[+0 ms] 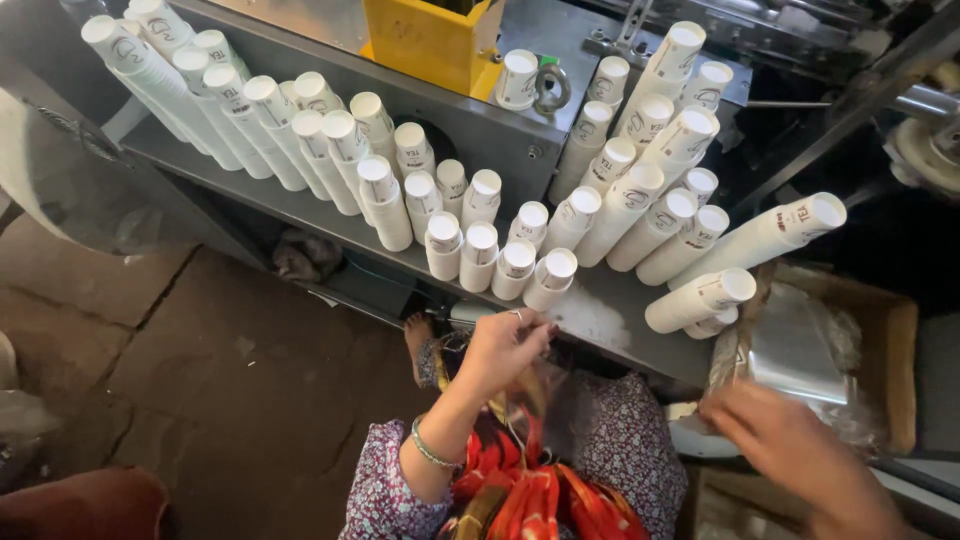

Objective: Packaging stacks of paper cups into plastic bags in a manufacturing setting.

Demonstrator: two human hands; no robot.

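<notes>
Left hand [503, 345] is raised just below the front edge of the grey metal surface [300, 205], fingers [530, 325] pinched together on the top of a thin clear plastic bag [535, 390] that hangs down in front of the lap; a ring shows on one finger and a bracelet [430, 450] sits on the wrist. Right hand [775, 430] is blurred at lower right, fingers loosely spread and not closed on anything I can make out, just beside a pile of clear plastic sheets [800, 345] lying in a brown cardboard box [890, 350]; cannot tell if it touches the plastic. On the surface, many stacks of white paper cups [480, 255] lie tilted with their bases toward the camera, fanned out in rows from far left to right. The nearest stacks sit just above the left hand, close but not touching. Two more cup stacks [700, 298] lie on their sides at the right, near the box. A yellow machine part [430, 40] stands behind the cups at top centre, with one single cup [517, 78] next to it. Floral sleeve [385, 495] and red-orange cloth [520, 490] fill the bottom centre. Stone floor [200, 370] lies below left, a bare foot [418, 335] visible under the surface edge.
</notes>
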